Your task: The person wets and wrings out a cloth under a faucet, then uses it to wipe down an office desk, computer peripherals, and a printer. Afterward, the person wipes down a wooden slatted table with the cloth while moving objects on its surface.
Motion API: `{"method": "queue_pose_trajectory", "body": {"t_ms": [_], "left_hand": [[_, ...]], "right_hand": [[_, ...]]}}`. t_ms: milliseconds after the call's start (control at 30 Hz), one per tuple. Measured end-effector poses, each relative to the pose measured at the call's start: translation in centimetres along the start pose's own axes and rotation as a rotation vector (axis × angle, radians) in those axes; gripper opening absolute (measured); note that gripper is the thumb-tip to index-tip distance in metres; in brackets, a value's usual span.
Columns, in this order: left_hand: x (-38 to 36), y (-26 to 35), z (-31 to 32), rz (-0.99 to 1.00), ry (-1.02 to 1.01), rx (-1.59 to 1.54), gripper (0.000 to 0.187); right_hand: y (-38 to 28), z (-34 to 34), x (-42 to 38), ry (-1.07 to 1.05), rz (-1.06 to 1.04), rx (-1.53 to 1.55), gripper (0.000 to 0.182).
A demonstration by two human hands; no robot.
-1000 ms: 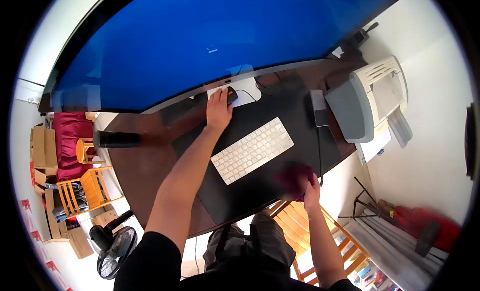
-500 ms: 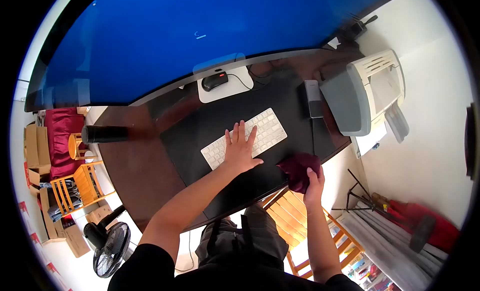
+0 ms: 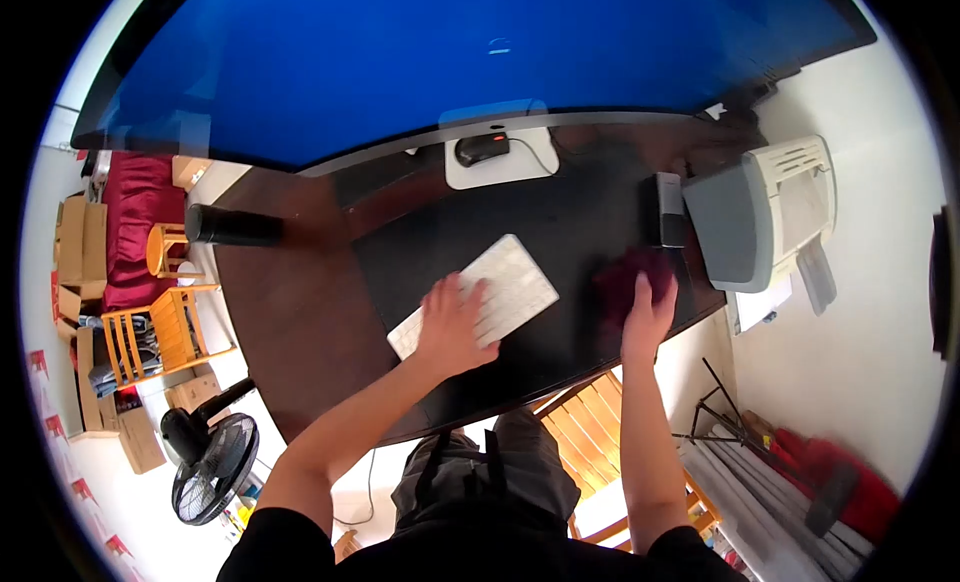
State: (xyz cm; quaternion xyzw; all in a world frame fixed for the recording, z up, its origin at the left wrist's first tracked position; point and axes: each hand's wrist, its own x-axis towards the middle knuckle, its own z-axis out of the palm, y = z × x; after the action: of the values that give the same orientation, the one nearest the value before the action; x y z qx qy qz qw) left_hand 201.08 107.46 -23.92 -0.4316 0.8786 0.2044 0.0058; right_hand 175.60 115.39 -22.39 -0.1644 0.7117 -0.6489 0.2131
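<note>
A white keyboard [image 3: 520, 287] lies slanted over the black desk mat [image 3: 560, 207], its keys smeared by motion. My left hand [image 3: 452, 327] is across its left half, fingers over the top and thumb at the near edge, gripping it. In my right hand [image 3: 650, 317] is a bunched dark red cloth [image 3: 618, 287], pinched under the thumb over the right side of the mat. The cloth is blurred, and the fingers beneath it are mostly hidden.
Behind the keyboard, a black mouse [image 3: 482, 150] rests on a white pad below the large blue monitor [image 3: 330, 62]. A small grey-black box [image 3: 670, 217] and a printer [image 3: 740, 217] stand at the right. A black cylinder [image 3: 232, 225] lies at the left; a wooden chair [image 3: 590, 427] is below the desk.
My left hand has turned the keyboard to a steeper slant. The right hand has carried the cloth from the desk's near edge forward over the mat. The view has shifted a little.
</note>
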Motion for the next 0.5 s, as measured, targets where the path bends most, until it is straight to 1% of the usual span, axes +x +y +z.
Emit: {"method": "queue_pose_trajectory", "body": {"t_ms": [33, 67, 100, 133, 167, 200, 267, 300, 367, 400, 433, 467, 500], "left_hand": [[-1.6, -1.3, -0.7, -0.016, 0.000, 0.009, 0.095], [-3.2, -2.7, -1.4, -0.078, 0.032, -0.015, 0.095], [-5.0, -3.8, -2.0, -0.140, 0.063, -0.042, 0.095], [-6.8, -4.8, -2.8, -0.158, 0.065, -0.037, 0.095], [-8.5, -5.8, -3.7, -0.256, 0.100, -0.129, 0.095], [-9.9, -6.9, -4.5, -0.350, 0.139, -0.220, 0.094], [-13.3, -8.5, -5.6, -0.505, 0.179, -0.226, 0.092], [-14.7, -9.2, -6.1, -0.516, 0.215, -0.268, 0.089], [-17.8, -11.0, -6.1, -0.564, 0.284, -0.311, 0.086], [-19.3, -11.9, -5.8, -0.585, 0.319, -0.351, 0.086], [-20.6, -12.3, -5.9, -0.626, 0.334, -0.380, 0.084], [-21.9, -13.0, -5.9, -0.625, 0.363, -0.376, 0.088], [-23.1, -13.4, -6.1, -0.644, 0.393, -0.385, 0.092]], "right_hand": [[0.6, 1.7, 1.7, -0.045, -0.102, -0.194, 0.045], [1.7, 3.7, 3.5, -0.093, -0.210, -0.382, 0.052], [4.5, 6.1, 4.6, -0.051, -0.308, -0.858, 0.059], [6.9, 8.2, 5.3, -0.001, -0.410, -1.334, 0.066], [7.2, 9.5, 5.8, -0.070, -0.370, -1.296, 0.076], [7.7, 11.0, 6.0, -0.080, -0.376, -1.285, 0.076], [7.8, 13.8, 4.7, -0.131, -0.411, -1.257, 0.075], [7.8, 15.1, 3.1, -0.195, -0.446, -1.253, 0.074], [6.3, 18.0, -2.2, -0.441, -0.538, -1.240, 0.072], [5.9, 19.2, -5.5, -0.629, -0.568, -1.214, 0.072], [5.2, 19.8, -9.3, -0.803, -0.655, -1.205, 0.071], [4.5, 19.7, -13.3, -0.985, -0.730, -1.142, 0.070], [5.1, 19.4, -16.9, -1.097, -0.760, -1.040, 0.068]]}}
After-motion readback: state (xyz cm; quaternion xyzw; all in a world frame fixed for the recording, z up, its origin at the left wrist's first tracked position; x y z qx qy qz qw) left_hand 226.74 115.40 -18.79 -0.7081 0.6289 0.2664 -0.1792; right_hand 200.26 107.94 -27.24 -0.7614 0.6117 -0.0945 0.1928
